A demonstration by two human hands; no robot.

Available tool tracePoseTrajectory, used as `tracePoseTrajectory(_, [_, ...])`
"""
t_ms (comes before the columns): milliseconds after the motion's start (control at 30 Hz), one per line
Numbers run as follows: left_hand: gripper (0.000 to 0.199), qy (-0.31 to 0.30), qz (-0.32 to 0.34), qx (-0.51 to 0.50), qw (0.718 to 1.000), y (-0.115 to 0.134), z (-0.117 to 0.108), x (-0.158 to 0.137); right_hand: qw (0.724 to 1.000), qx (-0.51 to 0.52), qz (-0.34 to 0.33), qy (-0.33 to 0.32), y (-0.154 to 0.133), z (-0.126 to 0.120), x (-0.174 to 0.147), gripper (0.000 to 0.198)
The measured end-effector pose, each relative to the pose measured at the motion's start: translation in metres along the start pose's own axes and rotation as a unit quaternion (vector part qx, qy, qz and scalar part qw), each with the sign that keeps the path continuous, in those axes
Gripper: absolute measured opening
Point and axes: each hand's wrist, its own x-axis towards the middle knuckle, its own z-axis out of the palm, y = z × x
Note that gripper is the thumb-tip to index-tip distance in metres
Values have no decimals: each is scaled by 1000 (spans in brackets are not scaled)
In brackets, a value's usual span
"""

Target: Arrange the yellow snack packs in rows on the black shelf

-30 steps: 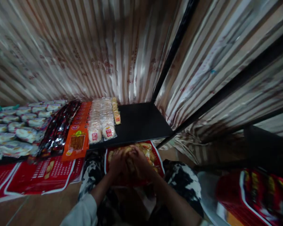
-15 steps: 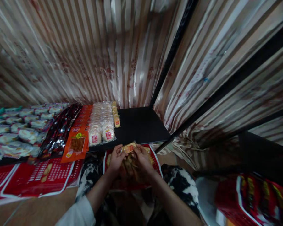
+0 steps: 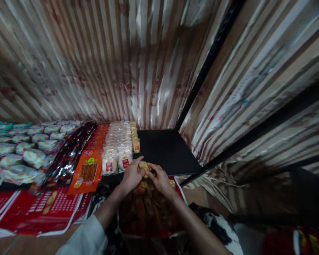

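Note:
My left hand (image 3: 131, 174) and my right hand (image 3: 161, 179) meet over a small yellow snack packet (image 3: 144, 167), and both hold it at the front edge of a black shelf (image 3: 167, 150). Under my hands an open red bag (image 3: 149, 209) with several more yellow packets rests on my lap. A short row of the same yellow packets (image 3: 135, 138) lies on the shelf just beyond my hands. Next to that row are round white cakes in clear wrappers (image 3: 117, 148).
Further left on the shelf lie orange packets (image 3: 89, 166), dark red packets (image 3: 69, 156) and white-green packets (image 3: 18, 152). Flattened red bags (image 3: 39, 209) lie on the floor at left. Striped foil sheeting (image 3: 117, 63) lines the back and right side, crossed by black frame bars (image 3: 210, 60).
Both hands have risen out of the red bag with one yellow packet and moved forward to the shelf's front edge. The view has tilted slightly, so the shelf sits lower in frame.

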Motion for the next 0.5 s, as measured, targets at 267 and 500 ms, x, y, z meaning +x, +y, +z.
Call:
tracePoseTrajectory(267, [42, 138, -10, -48, 989, -15, 37, 1, 991, 67, 82, 79, 22, 38, 59, 32])
tracePoseTrajectory(500, [51, 98, -82, -94, 987, -27, 56, 12, 992, 43, 72, 97, 23, 57, 84, 32])
